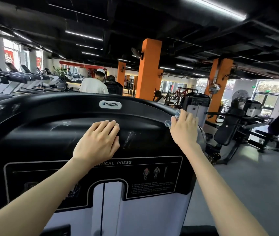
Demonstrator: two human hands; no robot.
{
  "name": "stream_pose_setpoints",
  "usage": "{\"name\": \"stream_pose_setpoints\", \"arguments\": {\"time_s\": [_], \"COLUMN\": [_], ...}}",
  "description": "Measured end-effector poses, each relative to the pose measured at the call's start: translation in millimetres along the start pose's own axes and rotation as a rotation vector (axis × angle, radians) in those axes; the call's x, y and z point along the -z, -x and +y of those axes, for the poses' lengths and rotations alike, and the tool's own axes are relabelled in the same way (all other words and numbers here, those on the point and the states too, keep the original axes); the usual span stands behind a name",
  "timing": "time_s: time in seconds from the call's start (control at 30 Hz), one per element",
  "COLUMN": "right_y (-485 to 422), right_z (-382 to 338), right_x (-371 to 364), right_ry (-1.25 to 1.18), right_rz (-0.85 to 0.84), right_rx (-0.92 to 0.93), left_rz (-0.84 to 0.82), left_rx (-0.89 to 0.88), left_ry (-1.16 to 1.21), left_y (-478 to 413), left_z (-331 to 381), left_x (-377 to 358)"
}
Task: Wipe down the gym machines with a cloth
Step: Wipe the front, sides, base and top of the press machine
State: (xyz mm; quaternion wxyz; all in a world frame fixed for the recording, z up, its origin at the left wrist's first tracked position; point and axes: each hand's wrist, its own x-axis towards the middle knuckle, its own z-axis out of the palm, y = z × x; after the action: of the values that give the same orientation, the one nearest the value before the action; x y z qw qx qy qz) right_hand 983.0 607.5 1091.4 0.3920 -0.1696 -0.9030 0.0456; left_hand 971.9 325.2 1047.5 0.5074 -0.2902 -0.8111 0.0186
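The left hand (99, 138) is being laid flat on the black housing (50, 138) of a weight machine, with the fingers straight and close together and nothing being held. It is probably being used as a brace while the other hand works.

The right hand (184, 128) is being pressed against the housing's curved right edge. Its fingers are being curled over a pale blue cloth (177, 114), which is being bunched under the palm, so only crumpled corners are being shown above and to the left of the hand. The cloth is being held on the rim, seemingly so that the curve can be followed.

Between the hands, pale smears (129, 139) are being shown on the glossy plastic, so the wiping is being judged unfinished. An oval brand badge (110, 104) is being displayed above, and an instruction panel (152, 174) below.

Farther off, treadmills (16, 77), an orange pillar (149, 68) and a person in white (93, 86) are being seen.
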Motion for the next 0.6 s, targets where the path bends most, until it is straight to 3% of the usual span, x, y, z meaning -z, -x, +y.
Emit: {"name": "stream_pose_setpoints", "arguments": {"time_s": [0.17,0.33,0.47,0.6], "right_y": [-38,-57,-10,15], "right_z": [-35,-37,6,31], "right_x": [-3,-6,7,4], "right_ry": [0.011,-0.022,-0.037,-0.187], "right_rz": [-0.157,-0.206,-0.053,0.026], "right_rx": [-0.013,0.113,0.157,-0.05], "left_rz": [0.008,0.004,0.015,-0.014], "left_rx": [0.004,-0.001,-0.005,-0.018], "left_ry": [-0.003,0.0,-0.005,-0.044], "left_y": [0,2,1,0], "left_z": [1,1,1,3], "left_x": [-1,-2,0,0]}}
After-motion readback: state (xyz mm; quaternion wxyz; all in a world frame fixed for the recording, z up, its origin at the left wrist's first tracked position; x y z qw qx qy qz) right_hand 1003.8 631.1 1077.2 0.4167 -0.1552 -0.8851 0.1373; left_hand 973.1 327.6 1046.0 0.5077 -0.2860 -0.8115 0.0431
